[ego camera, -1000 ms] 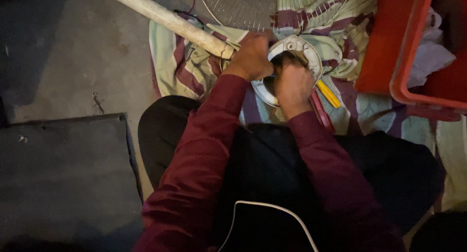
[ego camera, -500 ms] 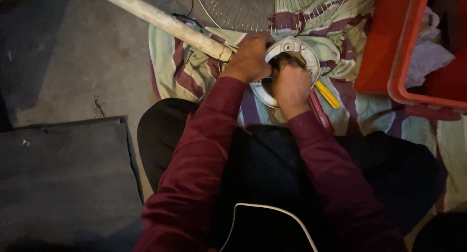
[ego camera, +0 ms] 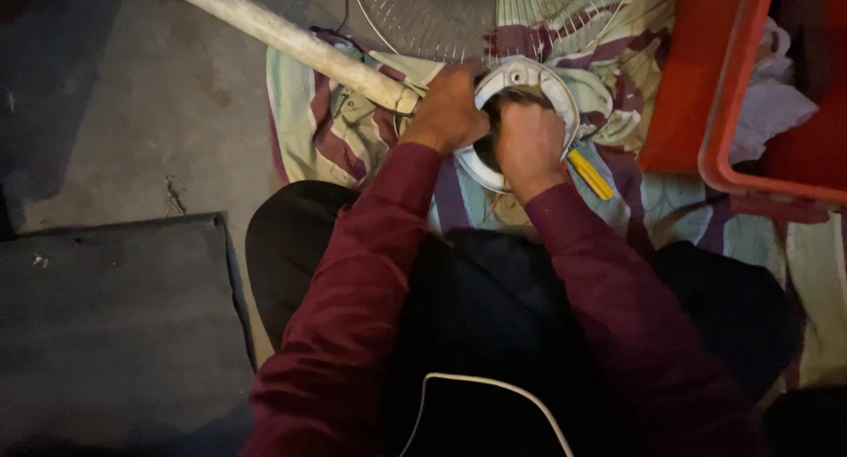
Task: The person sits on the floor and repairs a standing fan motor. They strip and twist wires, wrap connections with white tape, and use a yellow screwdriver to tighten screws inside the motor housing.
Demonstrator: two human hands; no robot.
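My left hand (ego camera: 452, 107) grips the end of a long white pole (ego camera: 282, 39) where it meets a round white fan housing (ego camera: 538, 85). My right hand (ego camera: 528, 144) is closed inside the housing's opening; what it holds is hidden by the fingers. The housing lies on a striped green and maroon cloth (ego camera: 335, 131) in front of my knees. Both arms wear dark red sleeves.
A wire fan grille (ego camera: 441, 16) lies on the cloth behind the housing. A yellow-handled tool (ego camera: 589, 175) rests right of my right hand. A red plastic crate (ego camera: 750, 86) holding rags stands at the right. A dark mat (ego camera: 115, 325) covers the concrete floor at the left.
The hands stay on the pole end and housing with only slight shifts; the view has drifted a little.
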